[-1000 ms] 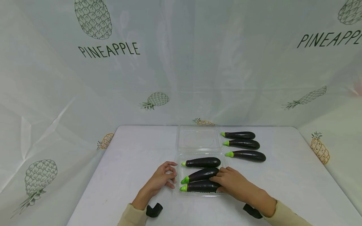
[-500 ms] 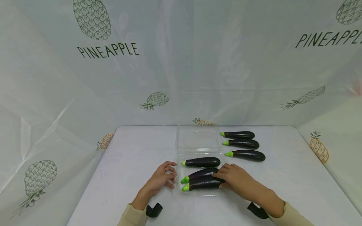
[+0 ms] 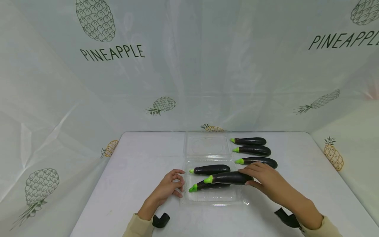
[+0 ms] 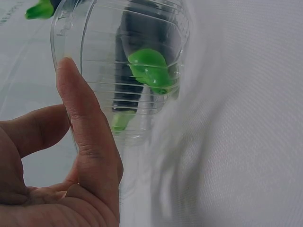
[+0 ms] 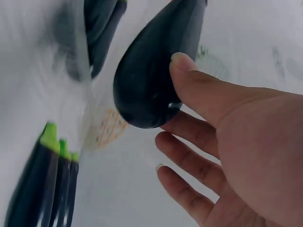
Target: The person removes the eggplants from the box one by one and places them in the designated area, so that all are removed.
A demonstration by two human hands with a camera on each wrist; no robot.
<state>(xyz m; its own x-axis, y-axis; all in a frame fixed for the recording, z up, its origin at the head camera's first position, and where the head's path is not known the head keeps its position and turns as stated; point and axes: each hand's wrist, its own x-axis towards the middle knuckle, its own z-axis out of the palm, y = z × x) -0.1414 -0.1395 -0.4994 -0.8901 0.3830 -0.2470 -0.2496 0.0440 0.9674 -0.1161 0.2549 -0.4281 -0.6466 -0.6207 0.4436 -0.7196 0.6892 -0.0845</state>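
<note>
My right hand (image 3: pixel 267 182) pinches the rounded end of a dark eggplant (image 3: pixel 228 178), its green stem pointing left. This eggplant is raised over a clear plastic clamshell container (image 3: pixel 211 198); the right wrist view shows the thumb (image 5: pixel 189 78) along its side. Two more eggplants lie inside: a rear one (image 3: pixel 211 169) and a front one (image 3: pixel 208 186), partly covered by the raised one. My left hand (image 3: pixel 168 187) rests against the container's left rim with loosely bent fingers. In the left wrist view a finger (image 4: pixel 83 113) touches that rim.
The container's clear lid (image 3: pixel 208 146) lies folded back behind it. Three eggplants lie in a column right of the lid: far (image 3: pixel 250 141), middle (image 3: pixel 254 150), near (image 3: pixel 263 161). A white table (image 3: pixel 133 164) bears everything, with a pineapple-printed curtain (image 3: pixel 189 65) behind.
My right hand has lifted the frontmost eggplant out of the container's front row and moved it up and to the right. My left hand has stayed at the rim.
</note>
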